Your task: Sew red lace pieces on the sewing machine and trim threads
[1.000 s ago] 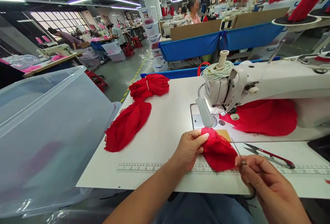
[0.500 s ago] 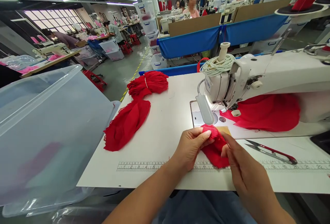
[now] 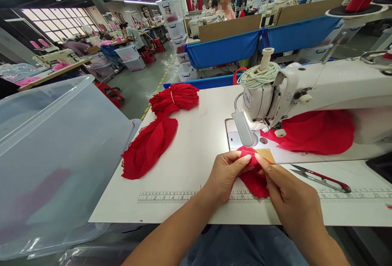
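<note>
A small piece of red fabric (image 3: pixel 255 181) is pinched between both hands, just in front of the sewing machine (image 3: pixel 260 98). My left hand (image 3: pixel 225 174) grips its upper left edge between thumb and fingers. From the right, my right hand (image 3: pixel 288 188) pinches the same edge close to the left thumb; its curled fingers hide part of the cloth. The fabric's lower part hangs toward the ruler scale (image 3: pixel 171 196) on the table. To the right of my hands lie thread snips (image 3: pixel 324 179) with red on the handle. Another red cloth (image 3: pixel 315 133) lies under the machine arm.
A tied bundle of red fabric (image 3: pixel 174 98) and a loose red piece (image 3: pixel 150 147) lie on the left of the white table (image 3: pixel 196 143). A large translucent bin (image 3: pixel 61 151) stands against the table's left side. Other people work at machines beyond a blue cloth trough (image 3: pixel 223 52).
My right hand has moved left and slightly up along the fabric, so its fingertips now meet the upper edge beside my left thumb. The left hand has stayed nearly in place.
</note>
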`<state>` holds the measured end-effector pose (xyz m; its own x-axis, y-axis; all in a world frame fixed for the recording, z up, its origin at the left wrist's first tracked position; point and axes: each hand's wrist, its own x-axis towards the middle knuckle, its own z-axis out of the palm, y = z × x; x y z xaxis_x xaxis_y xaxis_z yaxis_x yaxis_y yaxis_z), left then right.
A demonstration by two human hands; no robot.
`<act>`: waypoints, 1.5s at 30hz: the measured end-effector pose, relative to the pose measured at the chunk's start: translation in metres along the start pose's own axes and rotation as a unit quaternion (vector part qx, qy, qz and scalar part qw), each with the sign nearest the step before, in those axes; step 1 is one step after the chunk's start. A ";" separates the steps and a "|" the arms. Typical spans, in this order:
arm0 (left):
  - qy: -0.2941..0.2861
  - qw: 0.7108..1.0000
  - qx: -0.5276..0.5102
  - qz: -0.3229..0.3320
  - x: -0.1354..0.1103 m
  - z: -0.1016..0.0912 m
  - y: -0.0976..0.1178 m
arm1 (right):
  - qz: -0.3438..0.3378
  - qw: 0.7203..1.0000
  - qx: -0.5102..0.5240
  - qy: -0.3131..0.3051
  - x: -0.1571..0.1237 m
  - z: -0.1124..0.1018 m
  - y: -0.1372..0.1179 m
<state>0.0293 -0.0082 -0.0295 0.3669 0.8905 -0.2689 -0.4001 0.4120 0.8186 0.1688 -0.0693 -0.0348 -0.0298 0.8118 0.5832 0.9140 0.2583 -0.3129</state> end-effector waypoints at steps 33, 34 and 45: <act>-0.022 1.000 -0.007 0.018 0.000 -0.001 -0.002 | 0.069 0.982 0.172 -0.039 -0.006 0.004 0.001; -0.021 1.000 0.000 0.022 -0.001 0.000 -0.002 | 0.069 0.983 0.166 -0.036 -0.005 0.004 0.001; 0.015 0.996 -0.084 -0.011 0.001 -0.001 0.000 | 0.190 0.960 0.202 0.028 0.001 0.009 -0.007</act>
<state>0.0285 -0.0071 -0.0304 0.3526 0.8855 -0.3025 -0.5280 0.4551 0.7170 0.1584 -0.0658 -0.0384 0.3062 0.8614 0.4053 0.6231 0.1405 -0.7694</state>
